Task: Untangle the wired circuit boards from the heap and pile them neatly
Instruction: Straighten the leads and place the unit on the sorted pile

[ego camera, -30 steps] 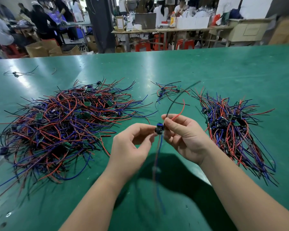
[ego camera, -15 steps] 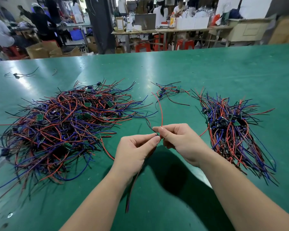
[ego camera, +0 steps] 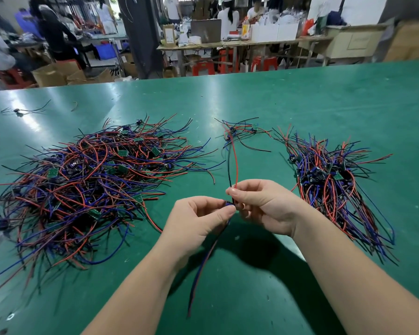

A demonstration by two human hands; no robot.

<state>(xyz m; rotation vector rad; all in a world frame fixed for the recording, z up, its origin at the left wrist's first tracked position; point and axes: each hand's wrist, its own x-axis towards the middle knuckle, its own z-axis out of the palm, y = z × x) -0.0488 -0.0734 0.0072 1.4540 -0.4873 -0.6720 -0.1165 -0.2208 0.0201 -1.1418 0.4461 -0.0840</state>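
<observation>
Both hands, left hand [ego camera: 198, 221] and right hand [ego camera: 264, 206], pinch one wired board [ego camera: 229, 204] at centre; the tidy pile [ego camera: 329, 180] at right is small, the heap [ego camera: 87, 180] at left large.

One wide-angle camera, worn on the person's head, looks forward and down over the green bench [ego camera: 300, 105]. It sits close to the work: both forearms [ego camera: 136, 286] cross the bottom edge, and the left grip [ego camera: 198, 218] and right grip [ego camera: 264, 206] meet just below centre. The far workshop [ego camera: 203, 32] fills the top strip, probably bowed by the lens.
</observation>
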